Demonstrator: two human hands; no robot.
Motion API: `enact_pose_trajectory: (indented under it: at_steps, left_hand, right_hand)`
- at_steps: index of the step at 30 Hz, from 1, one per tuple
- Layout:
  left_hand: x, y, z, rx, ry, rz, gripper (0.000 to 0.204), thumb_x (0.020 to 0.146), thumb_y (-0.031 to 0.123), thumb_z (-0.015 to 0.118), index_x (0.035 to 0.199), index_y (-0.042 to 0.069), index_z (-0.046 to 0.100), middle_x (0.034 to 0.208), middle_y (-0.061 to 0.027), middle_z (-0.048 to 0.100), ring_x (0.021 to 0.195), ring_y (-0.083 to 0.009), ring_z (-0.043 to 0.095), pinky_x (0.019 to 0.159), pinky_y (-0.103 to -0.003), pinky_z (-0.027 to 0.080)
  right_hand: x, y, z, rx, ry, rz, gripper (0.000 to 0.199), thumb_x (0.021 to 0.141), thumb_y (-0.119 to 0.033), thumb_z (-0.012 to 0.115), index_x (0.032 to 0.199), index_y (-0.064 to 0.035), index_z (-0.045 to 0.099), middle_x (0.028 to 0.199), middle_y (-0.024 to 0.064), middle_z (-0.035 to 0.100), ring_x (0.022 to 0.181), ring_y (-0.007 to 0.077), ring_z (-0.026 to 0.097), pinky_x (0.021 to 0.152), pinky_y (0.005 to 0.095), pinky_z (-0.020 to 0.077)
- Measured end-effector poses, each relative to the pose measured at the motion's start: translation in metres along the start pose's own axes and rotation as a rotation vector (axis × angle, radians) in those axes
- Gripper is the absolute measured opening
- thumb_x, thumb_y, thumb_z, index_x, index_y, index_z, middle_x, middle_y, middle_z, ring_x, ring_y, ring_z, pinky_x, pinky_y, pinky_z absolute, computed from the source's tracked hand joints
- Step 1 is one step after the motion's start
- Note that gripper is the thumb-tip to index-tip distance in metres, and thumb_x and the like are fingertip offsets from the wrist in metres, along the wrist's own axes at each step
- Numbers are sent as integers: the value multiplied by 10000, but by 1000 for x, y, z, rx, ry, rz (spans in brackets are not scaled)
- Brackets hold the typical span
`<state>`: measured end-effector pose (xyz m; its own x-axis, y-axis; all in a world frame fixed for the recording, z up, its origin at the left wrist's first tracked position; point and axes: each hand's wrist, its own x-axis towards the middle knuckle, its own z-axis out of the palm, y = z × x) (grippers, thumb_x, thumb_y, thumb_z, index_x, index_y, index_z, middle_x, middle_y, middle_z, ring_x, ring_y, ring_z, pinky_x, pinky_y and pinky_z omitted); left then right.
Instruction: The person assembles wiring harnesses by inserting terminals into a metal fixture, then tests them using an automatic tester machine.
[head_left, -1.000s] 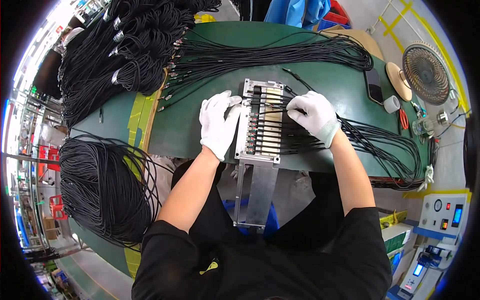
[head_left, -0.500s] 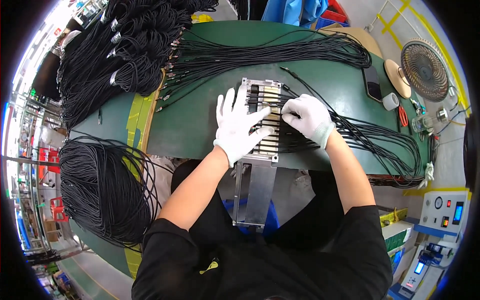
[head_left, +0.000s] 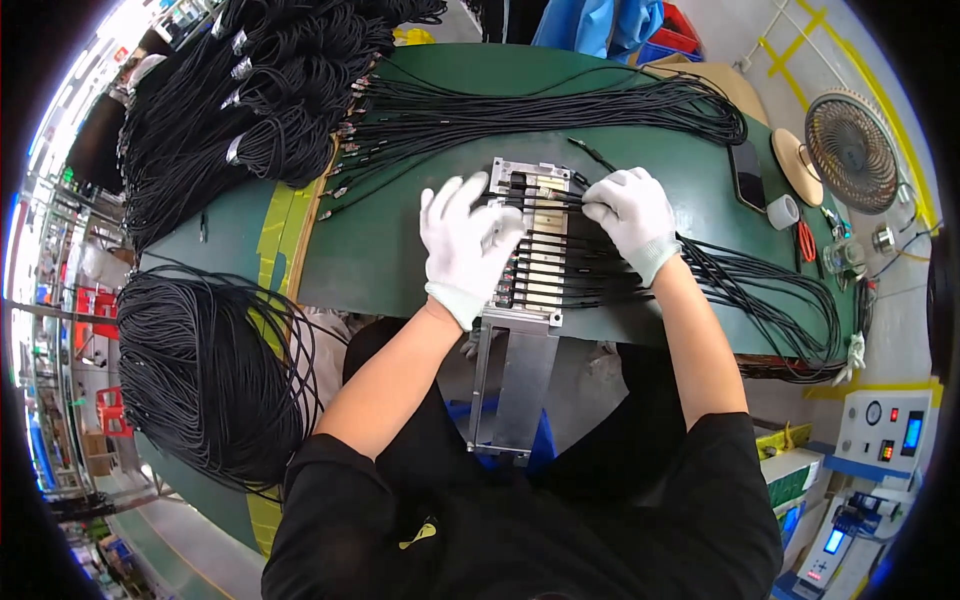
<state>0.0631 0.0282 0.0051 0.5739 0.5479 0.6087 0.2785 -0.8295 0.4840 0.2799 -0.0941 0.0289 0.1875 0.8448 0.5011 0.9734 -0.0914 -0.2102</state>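
Observation:
A narrow metal fixture [head_left: 540, 312] with pale slotted blocks lies across the green table's front edge. Several black cables [head_left: 590, 292] run side by side through its slots, and their bundle trails off to the right. My right hand [head_left: 635, 220], in a white glove, pinches a black cable [head_left: 562, 201] just right of the fixture's upper part. My left hand [head_left: 462, 235], also gloved, is over the fixture's left edge. Its thumb and forefinger come together near the cable ends while the other fingers are raised; what lies between the tips is hidden.
Another cable bundle [head_left: 560, 108] stretches along the table's far side. Coiled black cables [head_left: 270, 150] are piled at the far left, with a big coil [head_left: 190, 370] nearer me. On the right are a phone [head_left: 746, 172], a white tape roll [head_left: 783, 211] and a fan [head_left: 850, 150].
My right hand has moved slightly up and away from me along the fixture. The left hand has shifted left, its spread thumb and forefinger closing together. A gap now shows between the cables.

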Motion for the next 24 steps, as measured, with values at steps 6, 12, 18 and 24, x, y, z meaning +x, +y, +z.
enact_pose_trajectory:
  at_steps: [6,12,18,24]
  left_hand:
    - [4,0,-5,-28,-35,11,119,786,257,739,804,143,712,1277,-83,618,1267,-327,474,1141,-519,255]
    - [0,4,10,-224,41,11,155,712,222,784,799,118,710,1222,-74,628,1260,-317,483,1172,-538,248]
    - [7,-11,3,-283,239,-35,133,719,161,752,757,53,683,1097,-117,645,1097,-333,549,1019,-496,386]
    - [3,-2,-10,-58,-6,-243,156,783,299,725,815,147,729,932,-69,604,1000,-305,539,892,-450,410]
  right_hand:
    - [5,-38,-2,177,-58,-162,223,684,-94,747,896,-82,679,879,92,637,915,331,579,824,427,469]
    - [-4,-62,4,220,-22,-168,217,716,-99,748,918,-64,674,861,100,635,916,319,573,821,419,440]
    - [-2,-19,-7,429,-143,107,72,808,-16,674,878,-2,664,778,106,600,729,235,573,687,327,472]
    - [-9,-8,1,584,-287,228,127,849,26,629,975,19,647,811,63,602,748,107,550,718,254,463]
